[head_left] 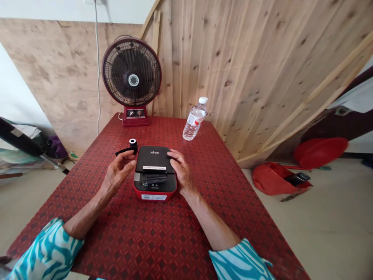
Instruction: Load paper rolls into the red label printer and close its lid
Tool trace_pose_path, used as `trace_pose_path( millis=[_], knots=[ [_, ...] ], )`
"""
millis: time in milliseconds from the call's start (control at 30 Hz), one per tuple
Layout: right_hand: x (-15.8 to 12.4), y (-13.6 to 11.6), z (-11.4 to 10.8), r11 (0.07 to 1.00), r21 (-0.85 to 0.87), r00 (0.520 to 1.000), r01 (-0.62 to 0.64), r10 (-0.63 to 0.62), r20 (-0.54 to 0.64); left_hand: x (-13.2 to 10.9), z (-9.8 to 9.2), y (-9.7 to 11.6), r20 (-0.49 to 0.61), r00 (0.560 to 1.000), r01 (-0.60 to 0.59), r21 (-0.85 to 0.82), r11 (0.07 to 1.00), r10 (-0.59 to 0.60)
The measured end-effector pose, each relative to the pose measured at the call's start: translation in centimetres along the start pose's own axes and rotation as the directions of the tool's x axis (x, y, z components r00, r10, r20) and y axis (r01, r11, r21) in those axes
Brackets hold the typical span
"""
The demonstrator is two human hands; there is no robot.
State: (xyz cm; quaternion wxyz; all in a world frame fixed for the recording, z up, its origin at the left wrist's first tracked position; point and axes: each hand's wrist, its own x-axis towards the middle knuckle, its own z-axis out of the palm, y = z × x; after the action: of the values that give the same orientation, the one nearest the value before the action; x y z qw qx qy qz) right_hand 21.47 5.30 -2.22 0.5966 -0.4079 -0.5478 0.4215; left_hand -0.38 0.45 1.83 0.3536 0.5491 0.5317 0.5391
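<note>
A small red and black box-shaped machine that looks like a label printer (155, 160) stands on the table between my hands, lid down. A black strip (156, 178) lies across the slot in front of the lid. My right hand (181, 171) is against the machine's right side, fingers apart, with the fingertips at the lid's edge. To the left, my left hand (120, 171) hovers with its fingers curved and spread, close to the machine's side. Just beyond its fingertips is a black roll (133, 145) with a white core and a loose tail.
The table (186, 241) has a red patterned cover. A dark red fan (133, 79) stands at its back left, and a clear water bottle (194, 122) at the back right. A wooden panel wall (227, 58) rises behind. On the floor at right lies a red bag (271, 181).
</note>
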Motion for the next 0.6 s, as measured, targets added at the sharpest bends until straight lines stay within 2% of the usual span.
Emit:
trace_pose_path(
  millis=[67,133,433,600],
  knots=[
    [-0.1,0.0,0.0,1.0,0.001,1.0,-0.002,0.002,-0.001,0.4,0.3,-0.3,0.062,0.989,0.144,-0.127,0.981,-0.137],
    [-0.2,0.0,-0.1,1.0,-0.007,1.0,-0.004,0.004,0.003,0.5,0.6,-0.4,0.109,0.977,0.201,-0.187,0.962,-0.183],
    [-0.9,0.5,0.1,1.0,-0.018,1.0,0.005,-0.005,0.019,0.6,0.6,0.2,0.154,0.96,0.259,-0.178,0.949,-0.233],
    [-1.3,1.7,0.3,1.0,-0.029,0.999,-0.004,0.005,0.038,0.2,0.4,-0.3,0.196,0.951,0.276,-0.196,0.941,-0.238]
  ],
)
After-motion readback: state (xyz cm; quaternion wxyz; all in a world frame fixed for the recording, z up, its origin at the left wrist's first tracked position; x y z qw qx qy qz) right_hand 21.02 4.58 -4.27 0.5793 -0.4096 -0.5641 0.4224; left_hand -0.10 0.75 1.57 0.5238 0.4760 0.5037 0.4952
